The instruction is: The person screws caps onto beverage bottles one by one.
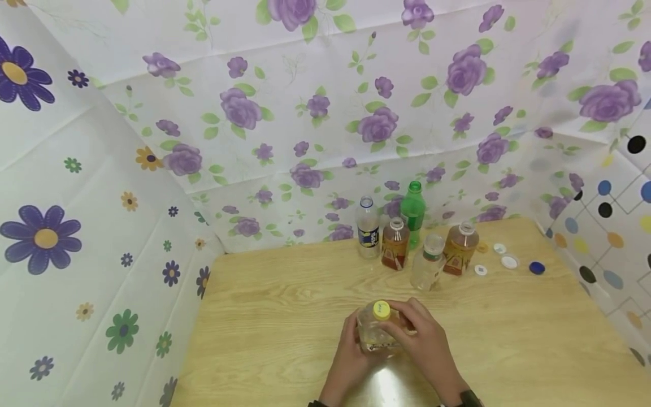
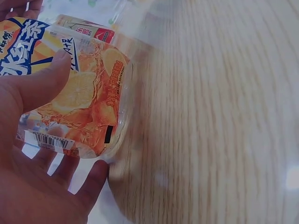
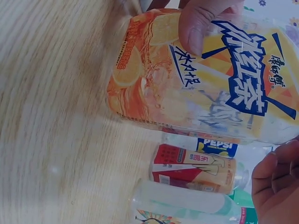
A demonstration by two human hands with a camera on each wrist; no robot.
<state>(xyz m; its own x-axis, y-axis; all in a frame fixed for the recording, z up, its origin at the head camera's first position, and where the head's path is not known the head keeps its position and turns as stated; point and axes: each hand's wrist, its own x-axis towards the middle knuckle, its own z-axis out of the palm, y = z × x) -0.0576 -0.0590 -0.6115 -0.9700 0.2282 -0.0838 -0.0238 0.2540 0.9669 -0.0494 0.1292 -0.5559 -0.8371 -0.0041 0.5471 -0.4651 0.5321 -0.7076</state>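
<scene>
While the left hand (image 1: 356, 351) wraps its fingers round the body of a clear bottle (image 1: 372, 332), with its thumb lying flat across the orange label (image 3: 159, 70), the right hand (image 1: 426, 334) has its thumb and forefinger closed on the yellow cap (image 1: 381, 310). The right hand's other fingers are bent in toward the palm beside the neck. The bottle is near the front of the wooden table (image 1: 264, 328), between the two hands, its cap end up; whether its base touches the wood I cannot tell. Well apart from it, toward the back, stands a cluster of five bottles: a clear Pepsi bottle (image 1: 368, 229) at the left, a red-labelled bottle (image 1: 395, 246) just beside it, a green bottle (image 1: 414, 209) behind, a clear bottle with a green band (image 1: 427, 265) in front, and a second red-labelled bottle (image 1: 460, 250) at the right. Loose caps lie to the right of the cluster: three white caps (image 1: 509, 261), a yellowish cap (image 1: 482, 247) and, farthest right, a blue cap (image 1: 536, 268). Behind the table hangs a white cloth (image 1: 274, 226) with purple flowers
</scene>
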